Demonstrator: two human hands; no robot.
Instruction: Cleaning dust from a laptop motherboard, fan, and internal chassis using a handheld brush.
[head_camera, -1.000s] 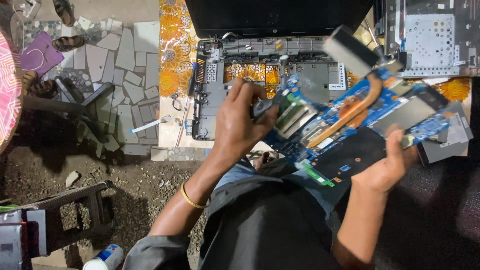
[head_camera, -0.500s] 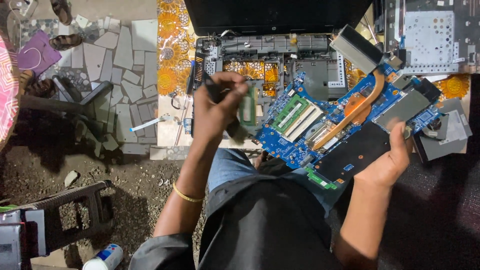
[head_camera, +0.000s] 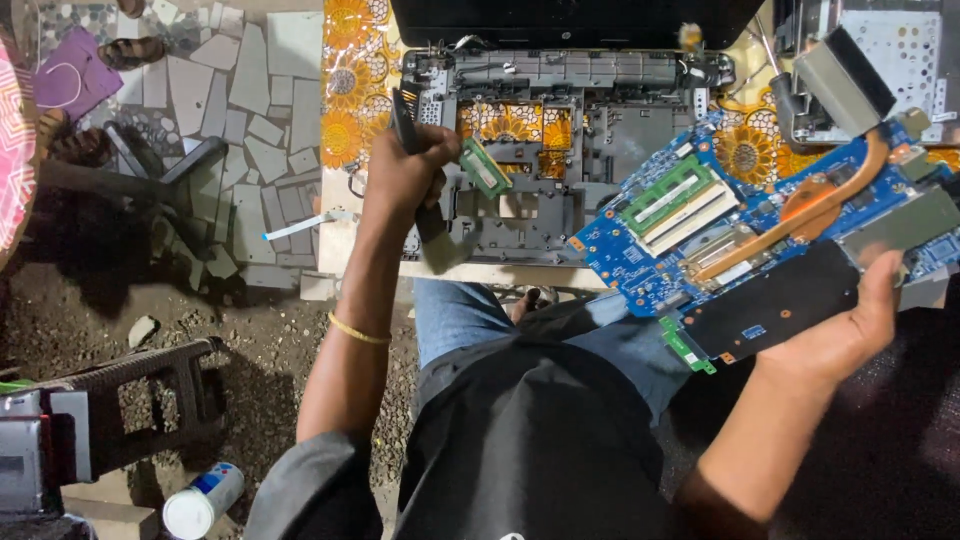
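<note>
My left hand (head_camera: 405, 180) is closed around a black-handled brush (head_camera: 438, 240) whose bristles point down toward me, and its fingers also pinch a small green memory module (head_camera: 485, 168). It hovers over the left part of an opened grey laptop chassis (head_camera: 560, 130) on the table. My right hand (head_camera: 840, 335) grips the lower edge of a blue motherboard (head_camera: 650, 255), held tilted over my lap and the table's right side. A copper heat pipe (head_camera: 800, 215) curves across the board, and another green memory module (head_camera: 668, 195) sits in its slot.
A floral orange cloth (head_camera: 350, 80) covers the table. Another stripped laptop base (head_camera: 885, 50) lies at the top right. Left of me are a black plastic stool (head_camera: 150, 385), a white spray can (head_camera: 200, 500), mosaic floor tiles (head_camera: 250, 90) and sandals (head_camera: 130, 50).
My left hand has drawn away from the motherboard to the left, over the chassis, carrying the brush and the green memory module. The motherboard has shifted right and tilted.
</note>
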